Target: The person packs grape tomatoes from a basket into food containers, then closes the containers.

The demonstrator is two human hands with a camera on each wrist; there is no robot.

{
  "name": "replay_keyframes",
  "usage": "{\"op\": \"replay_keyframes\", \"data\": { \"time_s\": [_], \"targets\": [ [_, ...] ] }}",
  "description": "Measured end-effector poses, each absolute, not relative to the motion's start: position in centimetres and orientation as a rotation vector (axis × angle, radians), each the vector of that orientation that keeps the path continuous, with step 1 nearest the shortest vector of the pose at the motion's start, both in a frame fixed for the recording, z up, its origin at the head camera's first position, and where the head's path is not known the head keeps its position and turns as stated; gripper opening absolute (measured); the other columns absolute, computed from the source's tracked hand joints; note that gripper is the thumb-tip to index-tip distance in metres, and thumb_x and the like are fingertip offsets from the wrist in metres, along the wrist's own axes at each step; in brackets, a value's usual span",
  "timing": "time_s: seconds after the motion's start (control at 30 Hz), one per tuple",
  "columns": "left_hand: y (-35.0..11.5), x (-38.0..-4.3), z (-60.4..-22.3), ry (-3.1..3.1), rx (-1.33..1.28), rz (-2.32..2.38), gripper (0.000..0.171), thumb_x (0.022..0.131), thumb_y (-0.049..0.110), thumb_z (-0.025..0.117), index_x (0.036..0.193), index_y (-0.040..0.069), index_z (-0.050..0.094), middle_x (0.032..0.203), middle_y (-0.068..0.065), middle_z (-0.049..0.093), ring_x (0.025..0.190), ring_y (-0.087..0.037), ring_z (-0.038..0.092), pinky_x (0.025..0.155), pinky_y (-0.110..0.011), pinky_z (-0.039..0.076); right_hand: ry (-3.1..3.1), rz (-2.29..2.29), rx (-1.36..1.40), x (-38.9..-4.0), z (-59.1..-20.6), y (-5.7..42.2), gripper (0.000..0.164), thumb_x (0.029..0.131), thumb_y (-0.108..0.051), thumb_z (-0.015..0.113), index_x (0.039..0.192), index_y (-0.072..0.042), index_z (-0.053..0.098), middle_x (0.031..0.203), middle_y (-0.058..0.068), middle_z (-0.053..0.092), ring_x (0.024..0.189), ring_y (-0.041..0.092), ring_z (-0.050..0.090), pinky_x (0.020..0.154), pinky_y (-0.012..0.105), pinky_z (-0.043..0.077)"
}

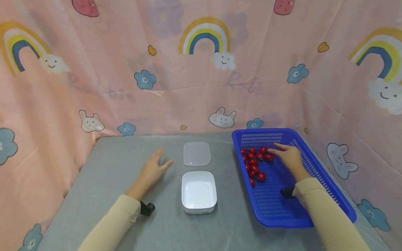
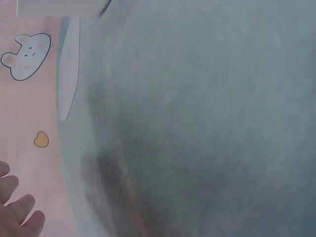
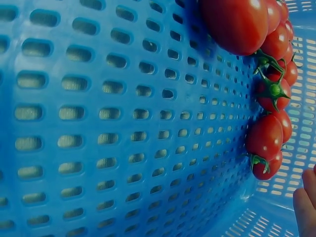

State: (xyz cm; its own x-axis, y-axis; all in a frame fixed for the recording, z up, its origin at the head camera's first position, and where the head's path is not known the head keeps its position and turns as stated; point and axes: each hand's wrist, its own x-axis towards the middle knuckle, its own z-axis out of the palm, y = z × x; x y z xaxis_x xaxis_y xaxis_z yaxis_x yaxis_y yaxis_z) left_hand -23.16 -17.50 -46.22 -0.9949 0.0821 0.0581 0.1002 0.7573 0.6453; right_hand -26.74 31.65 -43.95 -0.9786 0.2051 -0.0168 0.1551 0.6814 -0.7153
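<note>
My right hand [image 1: 290, 160] is inside the blue plastic basket [image 1: 295, 222], its fingers extended beside the cherry tomatoes [image 1: 254, 169] and holding nothing. Several red tomatoes, some with green stems, lie along the basket's left side; the right wrist view shows a tomato [image 3: 265, 136] near the fingertips [image 3: 308, 197]. Over the table's left part, my left hand [image 1: 151, 170] is spread with nothing in its grasp. Between the hands stands a white square container [image 1: 199, 191], uncovered, with nothing in it. Behind it lies a translucent lid [image 1: 196, 153].
The grey tabletop [image 1: 106, 167] carries all of these things. A pink patterned curtain [image 1: 176, 97] hangs behind the table and along both sides. The basket's raised rim runs close to the table's right edge.
</note>
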Motion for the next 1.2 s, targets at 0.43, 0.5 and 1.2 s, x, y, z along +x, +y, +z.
{"op": "replay_keyframes", "data": {
  "time_s": [0.43,0.5,1.2],
  "targets": [
    [-16.0,-21.7,-47.5,-2.852,-0.047,-1.451,0.071,0.097,0.048,0.059,0.153,0.010,0.038,0.161,-0.012,0.032,0.146,-0.037,0.034,0.120,-0.051,0.028,-2.783,1.321,-0.310,-26.7,-44.2,31.9,0.063,0.093,-0.040,0.069,0.138,0.001,0.055,0.144,0.027,0.048,0.144,0.048,0.032,0.116,0.064,0.026],
    [-15.8,-21.5,-47.8,-2.823,-0.033,-1.524,0.067,0.097,0.046,0.060,0.152,0.011,0.041,0.160,-0.011,0.036,0.144,-0.038,0.038,0.118,-0.052,0.032,-2.775,1.335,-0.307,-26.7,-44.2,32.0,0.062,0.093,-0.039,0.069,0.137,0.002,0.055,0.143,0.027,0.049,0.144,0.047,0.032,0.116,0.063,0.026],
    [-14.2,-20.2,-49.0,-2.583,-0.063,-1.984,0.050,0.092,0.038,0.070,0.135,0.015,0.063,0.140,-0.004,0.062,0.139,-0.025,0.049,0.118,-0.048,0.034,-2.800,1.377,-0.343,-26.8,-44.5,32.5,0.058,0.094,-0.035,0.068,0.137,0.003,0.056,0.142,0.025,0.050,0.144,0.046,0.033,0.116,0.063,0.026]
  ]
}}
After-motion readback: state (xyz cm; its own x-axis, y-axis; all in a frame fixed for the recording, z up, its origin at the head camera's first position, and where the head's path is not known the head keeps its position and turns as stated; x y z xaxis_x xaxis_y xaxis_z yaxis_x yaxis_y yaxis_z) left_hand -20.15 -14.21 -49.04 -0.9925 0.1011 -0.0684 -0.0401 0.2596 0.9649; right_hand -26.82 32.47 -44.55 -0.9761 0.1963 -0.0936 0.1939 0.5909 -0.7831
